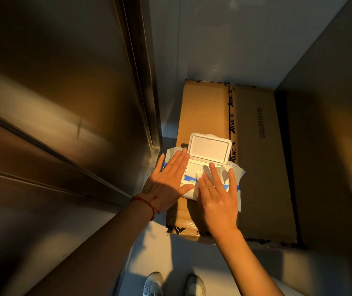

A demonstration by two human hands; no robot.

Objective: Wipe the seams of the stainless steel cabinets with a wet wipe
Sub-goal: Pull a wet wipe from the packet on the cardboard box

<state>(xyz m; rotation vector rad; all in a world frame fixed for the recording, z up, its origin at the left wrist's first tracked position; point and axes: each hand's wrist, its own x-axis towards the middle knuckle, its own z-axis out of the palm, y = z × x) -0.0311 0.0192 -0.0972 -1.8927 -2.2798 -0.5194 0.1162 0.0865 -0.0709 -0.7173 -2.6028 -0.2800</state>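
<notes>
A white and blue wet wipe pack [192, 172] lies on a cardboard box, its white flip lid [208, 148] standing open. My left hand [168, 184] rests flat on the left part of the pack, fingers straight and together, thumb across its front edge. My right hand [220, 201] is on the right part of the pack, and a white wet wipe [221, 174] comes up between its thumb and fingers at the opening. The stainless steel cabinet [64, 103] fills the left, with a vertical seam [143, 82] along its edge and slanted seams [42, 144] lower down.
The large cardboard box [256, 167] lies on the floor in a narrow gap between the cabinet and a grey panel [331, 135] on the right. A pale wall [213, 39] closes the far end. My shoes [153, 285] show at the bottom edge.
</notes>
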